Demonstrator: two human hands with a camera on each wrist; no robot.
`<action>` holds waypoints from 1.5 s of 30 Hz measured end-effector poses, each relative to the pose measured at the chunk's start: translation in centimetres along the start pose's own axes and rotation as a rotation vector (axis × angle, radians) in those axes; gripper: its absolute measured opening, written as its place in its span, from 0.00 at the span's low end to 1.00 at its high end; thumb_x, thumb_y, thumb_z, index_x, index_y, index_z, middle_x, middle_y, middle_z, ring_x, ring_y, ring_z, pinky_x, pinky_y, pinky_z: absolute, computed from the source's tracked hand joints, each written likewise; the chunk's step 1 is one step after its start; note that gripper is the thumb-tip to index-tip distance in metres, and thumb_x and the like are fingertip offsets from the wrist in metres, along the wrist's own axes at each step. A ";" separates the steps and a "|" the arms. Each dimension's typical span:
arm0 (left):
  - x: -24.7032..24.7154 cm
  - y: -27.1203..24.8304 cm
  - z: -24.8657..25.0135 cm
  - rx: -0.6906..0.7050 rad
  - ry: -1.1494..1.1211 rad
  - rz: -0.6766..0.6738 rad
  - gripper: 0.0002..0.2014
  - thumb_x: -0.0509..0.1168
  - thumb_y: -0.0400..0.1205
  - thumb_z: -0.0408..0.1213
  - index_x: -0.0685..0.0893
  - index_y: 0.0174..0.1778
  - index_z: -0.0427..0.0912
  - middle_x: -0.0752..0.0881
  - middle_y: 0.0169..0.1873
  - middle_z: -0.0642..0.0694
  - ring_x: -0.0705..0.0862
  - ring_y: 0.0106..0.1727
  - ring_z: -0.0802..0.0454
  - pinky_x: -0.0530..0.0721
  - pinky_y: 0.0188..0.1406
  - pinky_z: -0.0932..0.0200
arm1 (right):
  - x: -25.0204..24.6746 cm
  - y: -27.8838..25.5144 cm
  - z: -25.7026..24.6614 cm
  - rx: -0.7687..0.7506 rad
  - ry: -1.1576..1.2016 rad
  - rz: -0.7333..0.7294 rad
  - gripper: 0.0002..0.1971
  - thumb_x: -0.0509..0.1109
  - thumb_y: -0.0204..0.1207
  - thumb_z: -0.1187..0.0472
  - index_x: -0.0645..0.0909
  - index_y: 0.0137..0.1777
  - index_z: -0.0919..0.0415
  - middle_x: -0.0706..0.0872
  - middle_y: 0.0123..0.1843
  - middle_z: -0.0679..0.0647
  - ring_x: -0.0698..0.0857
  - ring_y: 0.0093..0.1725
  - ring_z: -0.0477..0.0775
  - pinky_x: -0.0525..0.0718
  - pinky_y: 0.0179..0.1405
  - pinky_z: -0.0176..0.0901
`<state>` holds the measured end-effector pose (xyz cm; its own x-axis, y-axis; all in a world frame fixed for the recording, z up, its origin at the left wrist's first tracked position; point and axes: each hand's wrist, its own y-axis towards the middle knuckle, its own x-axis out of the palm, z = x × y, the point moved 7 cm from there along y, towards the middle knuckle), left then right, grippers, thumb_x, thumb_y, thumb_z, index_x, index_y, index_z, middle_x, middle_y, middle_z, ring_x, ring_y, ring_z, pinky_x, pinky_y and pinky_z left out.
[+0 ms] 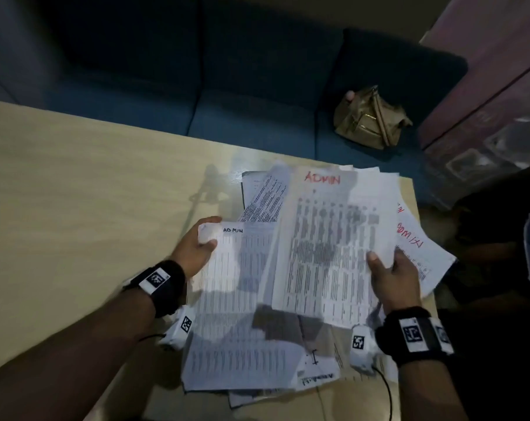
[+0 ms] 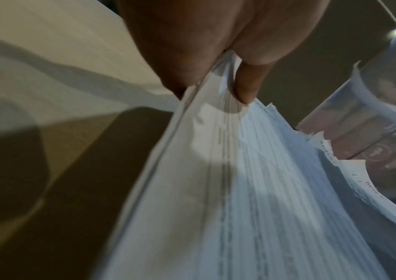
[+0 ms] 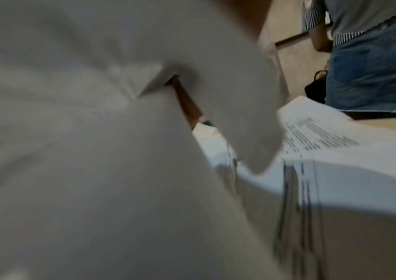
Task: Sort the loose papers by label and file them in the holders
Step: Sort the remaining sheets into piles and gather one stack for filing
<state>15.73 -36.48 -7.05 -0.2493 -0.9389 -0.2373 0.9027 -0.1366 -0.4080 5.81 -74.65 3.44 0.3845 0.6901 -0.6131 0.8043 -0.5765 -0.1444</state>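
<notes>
**Still sorting: ADMIN sheets gathering, no holder in sight**

Both hands are busy over the pale wooden table (image 1: 75, 183). The left hand (image 1: 197, 247) pinches the top corner of a thin sheaf of white printed pages headed ADMIN in dark ink (image 1: 236, 287), thumb on top, fingers curled beneath; the wrist view shows several sheet edges in that pinch. The right hand (image 1: 391, 278), right of that sheaf, grips the lower edge of a white printed sheet marked ADMIN in red (image 1: 327, 238) and lifts it clear of the loose pile of white papers (image 1: 415, 238) spread beneath and beyond it.

By the look of it, the sort is in its early-to-middle stretch: one label group is being collected, nothing is filed, and no holder shows in any view.

The count: two hands, four ADMIN labels legible or partly so, one dark flat item peeping out behind the pile, too hidden to name. The total of sheets cannot be told, since they overlap. A tan handbag (image 1: 370, 120) sits on the blue sofa (image 1: 242, 95) beyond the table.
</notes>
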 end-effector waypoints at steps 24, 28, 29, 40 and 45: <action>1.2 -1.5 0.7 0.009 -0.037 -0.062 0.20 0.68 0.80 0.28 0.80 0.57 0.60 0.83 0.61 0.50 0.82 0.34 0.51 0.81 0.31 0.59 | 14.6 -1.1 -5.9 -0.029 -0.362 -0.382 0.17 0.67 0.80 0.53 0.78 0.65 0.59 0.83 0.61 0.58 0.81 0.49 0.51 0.75 0.44 0.35; 0.9 -1.5 0.5 0.034 -0.097 -0.072 0.21 0.69 0.78 0.24 0.82 0.56 0.58 0.81 0.65 0.52 0.85 0.44 0.52 0.82 0.34 0.65 | 15.9 -1.0 -7.0 -0.152 -0.381 -0.275 0.22 0.67 0.79 0.50 0.72 0.72 0.51 0.69 0.72 0.58 0.70 0.71 0.59 0.74 0.68 0.52; 0.8 -1.5 0.4 0.033 -0.109 -0.063 0.21 0.69 0.78 0.23 0.82 0.56 0.57 0.81 0.65 0.52 0.85 0.44 0.53 0.81 0.32 0.67 | 16.4 -1.2 -6.7 -0.151 -0.365 -0.316 0.23 0.66 0.79 0.51 0.70 0.73 0.49 0.68 0.73 0.58 0.70 0.72 0.59 0.72 0.70 0.53; -0.1 -1.1 -0.5 0.028 -0.116 0.031 0.22 0.63 0.83 0.27 0.79 0.62 0.62 0.86 0.50 0.44 0.74 0.24 0.52 0.73 0.21 0.62 | 15.0 0.8 -4.3 -0.016 -0.239 -0.277 0.12 0.68 0.79 0.53 0.87 0.56 0.58 0.86 0.61 0.55 0.82 0.51 0.50 0.76 0.47 0.32; -1.3 -1.3 -0.9 -0.025 -0.047 0.003 0.17 0.71 0.80 0.34 0.84 0.62 0.57 0.90 0.52 0.55 0.88 0.50 0.58 0.83 0.48 0.61 | 6.8 2.4 3.3 0.487 -0.425 0.117 0.37 0.76 0.70 0.45 0.66 0.74 0.61 0.67 0.75 0.65 0.66 0.75 0.68 0.66 0.73 0.64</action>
<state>14.58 -34.78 -7.03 -0.2294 -0.9531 -0.1974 0.8941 -0.1263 -0.4296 8.89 -72.79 -3.69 0.1640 0.4356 -0.8851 0.4322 -0.8383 -0.3325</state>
